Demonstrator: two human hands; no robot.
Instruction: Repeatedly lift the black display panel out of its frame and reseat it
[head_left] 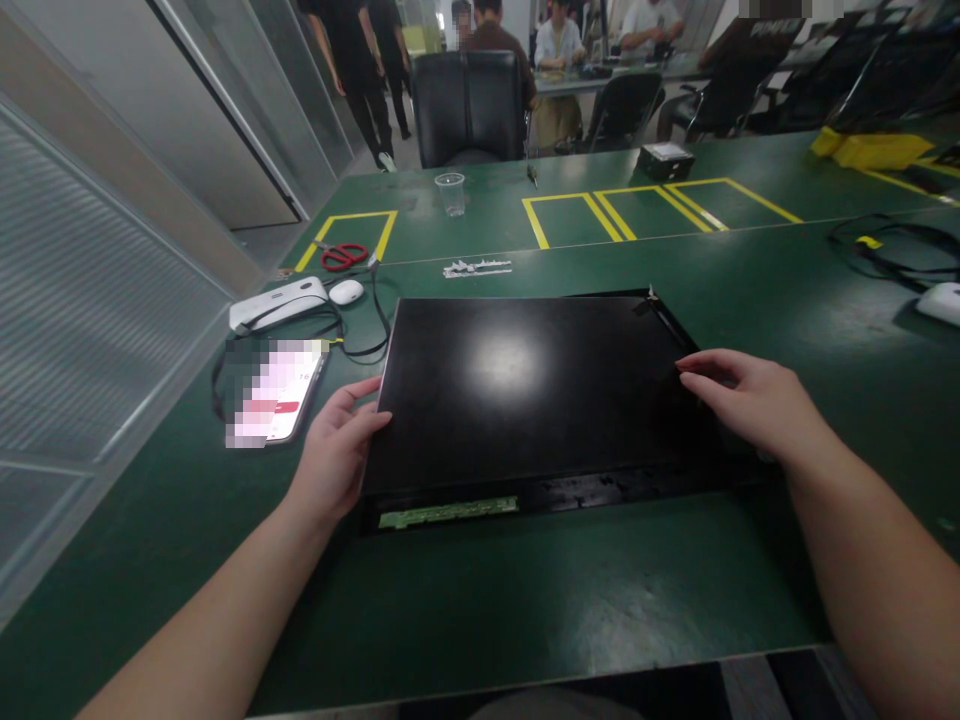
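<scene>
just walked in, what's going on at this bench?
A person has both hands on a black panel lying flat on the green table. The left hand is at its left edge, the right hand rests on its right side. A phone lies left of it.

Bare left hand (334,452); bare right hand (754,402)

the flat black panel (525,390) lies on the green table (525,600), left hand (337,450) at its left edge, right hand (750,400) on its right. a slim phone (277,400) lies left, a clear plastic cup (450,192) behind.
</scene>
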